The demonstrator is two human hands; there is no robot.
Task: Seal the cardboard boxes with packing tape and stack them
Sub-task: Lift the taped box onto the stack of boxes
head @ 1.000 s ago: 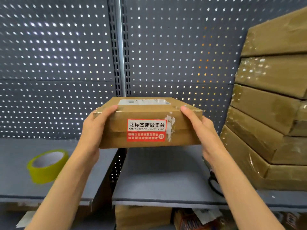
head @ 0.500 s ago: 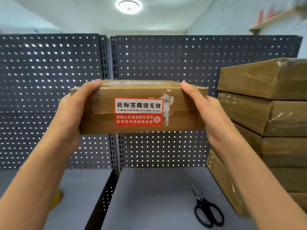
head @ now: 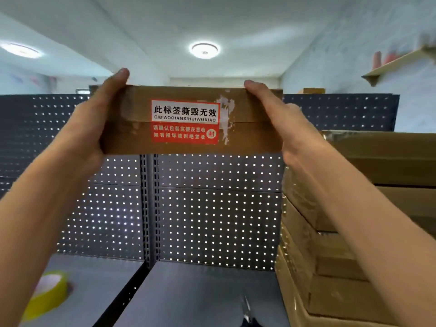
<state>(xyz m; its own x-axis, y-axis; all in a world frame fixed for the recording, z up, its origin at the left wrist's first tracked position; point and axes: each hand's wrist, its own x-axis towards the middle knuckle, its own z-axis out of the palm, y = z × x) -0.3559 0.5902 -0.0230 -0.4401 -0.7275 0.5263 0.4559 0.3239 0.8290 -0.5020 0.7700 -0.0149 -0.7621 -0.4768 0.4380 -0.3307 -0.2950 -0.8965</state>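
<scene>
A flat cardboard box sits in the upper middle of the frame, held up in the air with its long side edge facing the camera. The left hand grips its left end, thumb over the top edge and palm against the side; the fingers behind are hidden. The right hand grips the right end the same way, thumb on top. A red and white label is stuck across the seam on the near face, and glossy tape seems to cover that face, so I judge this box is already sealed.

At the right edge of the frame stands a stack of boxes, several high, their sides shiny with tape. The held box is about level with the top of that stack and to its left, not touching it. From this I judge the sealing is done for this box and the stacking step is under way: what is left is to carry it right and set it down on the top box.

In the lower left lies a roll of yellow tape on the grey shelf. At the bottom middle a pair of scissors is partly cut off by the frame. Whether more boxes wait to be sealed cannot be told.
</scene>
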